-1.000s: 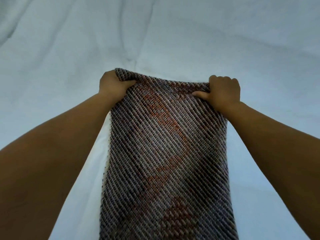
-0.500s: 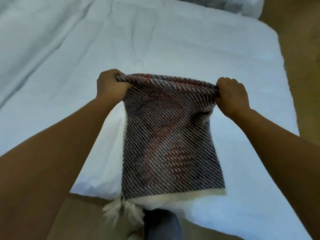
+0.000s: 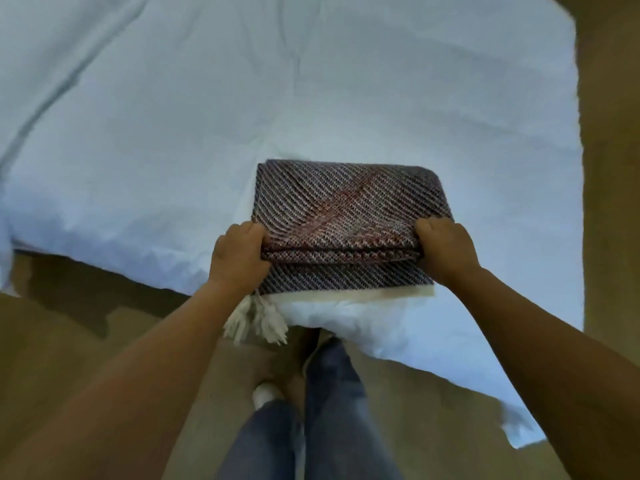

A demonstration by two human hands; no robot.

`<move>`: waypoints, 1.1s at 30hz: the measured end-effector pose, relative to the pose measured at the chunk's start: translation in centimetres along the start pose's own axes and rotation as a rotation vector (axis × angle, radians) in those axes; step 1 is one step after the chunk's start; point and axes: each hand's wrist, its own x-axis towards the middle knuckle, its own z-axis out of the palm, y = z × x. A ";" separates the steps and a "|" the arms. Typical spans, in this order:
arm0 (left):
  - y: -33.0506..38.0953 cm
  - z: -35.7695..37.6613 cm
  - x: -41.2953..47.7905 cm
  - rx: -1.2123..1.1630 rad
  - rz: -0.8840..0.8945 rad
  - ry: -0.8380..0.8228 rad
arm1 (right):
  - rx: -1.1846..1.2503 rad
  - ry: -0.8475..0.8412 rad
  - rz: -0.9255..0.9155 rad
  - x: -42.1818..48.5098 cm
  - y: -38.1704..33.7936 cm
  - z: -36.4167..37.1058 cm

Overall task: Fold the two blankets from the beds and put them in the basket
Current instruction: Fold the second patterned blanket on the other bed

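Observation:
A dark woven blanket (image 3: 349,216) with reddish diagonal patches lies folded into a thick rectangle near the front edge of the white bed (image 3: 173,133). A cream border and white tassels (image 3: 258,320) hang off its near edge. My left hand (image 3: 239,258) grips the folded layers at the near left corner. My right hand (image 3: 446,252) grips them at the near right corner. No basket and no second blanket are in view.
The bed's white sheet is wrinkled and spreads across most of the view. Tan floor (image 3: 69,341) lies in front of and to the right of the bed. My legs in blue jeans (image 3: 325,410) stand at the bed's edge.
The blanket hung stretched between my raised hands; now its top edge has been brought down toward me and it lies doubled over on the bed, both hands still gripping.

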 end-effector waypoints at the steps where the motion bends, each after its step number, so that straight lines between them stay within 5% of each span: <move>1: -0.4 1.2 -0.6 0.030 0.006 -0.040 | -0.008 -0.041 0.011 -0.5 -0.1 1.2; 6: -1.4 6.3 -2.1 0.293 -0.031 -0.391 | -0.011 -0.331 0.014 -1.9 -1.7 6.9; 8: -0.5 6.4 -1.1 0.215 -0.096 -0.350 | 0.165 -0.347 0.041 -1.6 -1.6 7.6; 13: 4.2 4.9 5.2 -0.030 0.037 -0.128 | 0.687 0.176 0.417 2.0 1.3 5.7; 15: 6.6 4.8 8.5 -0.038 0.111 -0.097 | 0.832 0.248 0.625 4.8 3.2 4.7; 18: 10.1 5.6 12.7 -0.006 0.143 -0.092 | 1.064 -0.003 0.784 9.0 5.4 3.8; 24: 11.4 9.0 15.8 0.134 0.175 -0.225 | 1.936 -0.793 0.816 13.6 6.9 4.5; 27: 10.9 10.1 16.1 0.140 0.141 -0.210 | 2.048 -0.791 0.810 14.9 6.5 5.4; 33: 10.3 11.9 16.3 0.223 0.128 -0.246 | 2.151 -0.517 0.891 16.4 5.4 6.5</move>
